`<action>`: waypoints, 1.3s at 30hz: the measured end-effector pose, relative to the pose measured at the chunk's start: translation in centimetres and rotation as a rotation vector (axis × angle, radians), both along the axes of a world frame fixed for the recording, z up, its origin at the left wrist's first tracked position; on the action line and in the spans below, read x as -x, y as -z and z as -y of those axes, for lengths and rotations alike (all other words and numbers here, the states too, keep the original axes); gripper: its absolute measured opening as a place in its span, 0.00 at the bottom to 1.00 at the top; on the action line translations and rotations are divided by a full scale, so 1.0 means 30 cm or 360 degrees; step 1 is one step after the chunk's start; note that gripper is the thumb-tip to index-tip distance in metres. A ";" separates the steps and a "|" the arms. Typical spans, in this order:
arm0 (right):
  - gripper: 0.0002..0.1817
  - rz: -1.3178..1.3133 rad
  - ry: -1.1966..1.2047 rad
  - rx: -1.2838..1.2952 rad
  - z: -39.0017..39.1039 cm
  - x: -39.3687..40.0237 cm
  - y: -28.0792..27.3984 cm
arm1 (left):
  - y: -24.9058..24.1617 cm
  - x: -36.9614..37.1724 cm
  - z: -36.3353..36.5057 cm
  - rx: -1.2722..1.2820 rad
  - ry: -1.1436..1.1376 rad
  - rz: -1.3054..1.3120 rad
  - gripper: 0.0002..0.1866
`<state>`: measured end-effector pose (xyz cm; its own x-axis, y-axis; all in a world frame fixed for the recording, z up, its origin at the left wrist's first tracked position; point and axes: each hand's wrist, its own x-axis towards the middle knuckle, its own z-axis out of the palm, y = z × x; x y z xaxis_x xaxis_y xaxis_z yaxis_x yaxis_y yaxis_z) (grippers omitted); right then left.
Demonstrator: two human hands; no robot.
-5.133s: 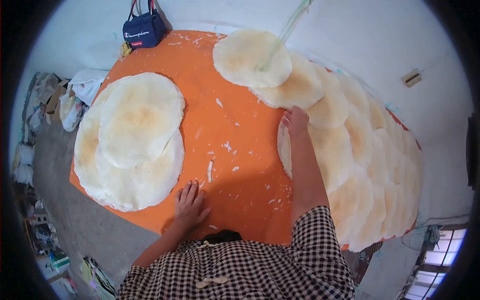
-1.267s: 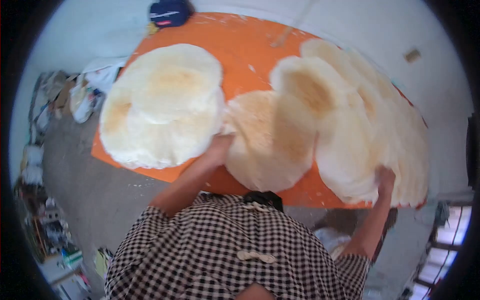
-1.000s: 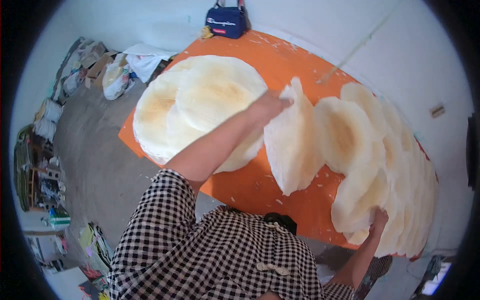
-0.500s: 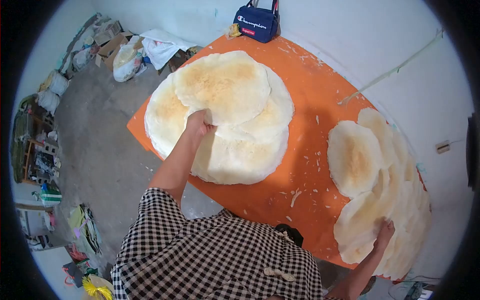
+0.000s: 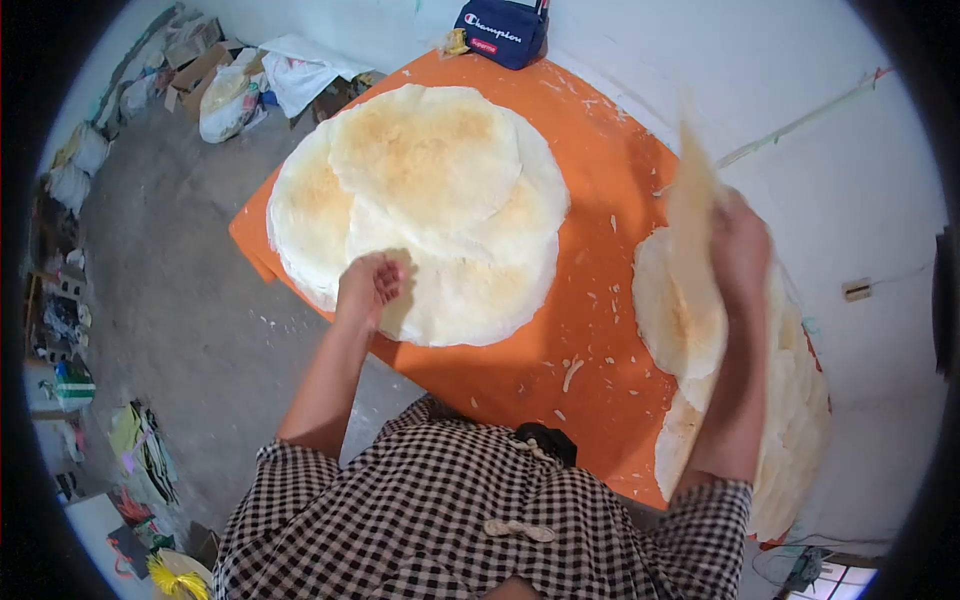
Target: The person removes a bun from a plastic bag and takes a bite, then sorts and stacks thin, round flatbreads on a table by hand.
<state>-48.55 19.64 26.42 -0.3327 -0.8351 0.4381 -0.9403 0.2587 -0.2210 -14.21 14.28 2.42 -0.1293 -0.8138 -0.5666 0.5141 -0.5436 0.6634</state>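
A pile of broad, thin, round flatbreads (image 5: pixel 455 290), pale with browned middles, lies at the left of the orange table. My left hand (image 5: pixel 370 288) hovers over the near left edge of this pile, fingers loosely curled and apart, holding nothing. On the right, my right hand (image 5: pixel 740 240) grips one thin flatbread (image 5: pixel 692 210), raised and seen nearly edge-on. Beneath it, more flatbreads (image 5: pixel 675 325) overlap along the table's right side, partly hidden by my right forearm.
The orange table (image 5: pixel 600 260) carries scattered pale crumbs and scraps. A dark blue bag (image 5: pixel 505 32) stands at its far edge by the wall (image 5: pixel 640 40). Sacks and boxes (image 5: pixel 230 100) line the wall beyond the grey floor (image 5: pixel 190 250).
My left hand has let go of the top flatbread on the left pile and drawn back toward me. My right hand has risen and moved away from me, lifting a flatbread off the right side.
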 end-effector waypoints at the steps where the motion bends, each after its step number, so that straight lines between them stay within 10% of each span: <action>1: 0.08 0.0116 -0.0163 0.0037 0.049 -0.094 0.042 | -0.031 0.000 -0.063 -0.0030 0.0027 -0.0003 0.09; 2: 0.08 0.0758 -0.0753 0.0250 0.104 -0.086 0.172 | -0.059 0.003 -0.125 -0.0063 0.0052 -0.0008 0.09; 3: 0.08 -0.0459 -0.0551 -0.0035 0.162 -0.197 0.226 | -0.064 0.005 -0.183 -0.0098 0.0075 -0.0017 0.08; 6: 0.04 -0.0615 -0.0534 -0.0472 0.238 -0.483 0.520 | 0.007 -0.041 -0.317 -0.0084 0.0332 -0.0056 0.07; 10: 0.27 -0.0053 -0.0909 -0.0759 0.144 -0.645 0.845 | 0.033 -0.045 -0.459 -0.0259 0.0276 0.0130 0.08; 15: 0.27 0.0556 -0.1211 -0.0997 0.140 -0.501 0.753 | 0.088 -0.058 -0.520 -0.0263 0.0397 0.0133 0.07; 18: 0.24 0.0723 -0.0950 -0.0467 0.018 -0.304 0.715 | 0.065 -0.005 -0.523 -0.0264 0.0490 0.0088 0.07; 25: 0.31 0.0067 0.0681 -0.0965 -0.437 0.373 0.816 | 0.030 0.119 -0.548 -0.0295 0.0762 0.0162 0.06; 31: 0.26 -0.0587 0.0350 -0.0838 -0.554 0.545 0.926 | 0.030 0.279 -0.622 -0.0350 0.0924 0.0259 0.08; 39: 0.14 -0.0440 0.0323 -0.0887 -0.492 0.574 0.901 | -0.021 0.390 -0.705 -0.0294 0.0952 0.0313 0.10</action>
